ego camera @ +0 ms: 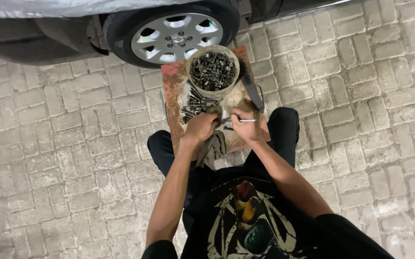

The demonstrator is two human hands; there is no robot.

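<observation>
- Left hand (200, 127) is sitting just left of the frame's centre, fingers curling downward into a loose fist, back of the hand facing the camera.
- Right hand (246, 125) is lying just right of centre, close beside the left, fingers pinching together near the thumb, knuckles turning toward the upper left.
- Left forearm is running from the lower middle of the frame up to the wrist, nearly straight and bare.
- Right forearm is slanting in from the lower right, elbow bending outward, wrist angling inward toward the other hand.
- Both arms are converging toward the centre, forming a narrow inverted V.
- Legs are folding outward on either side below the hands.
</observation>
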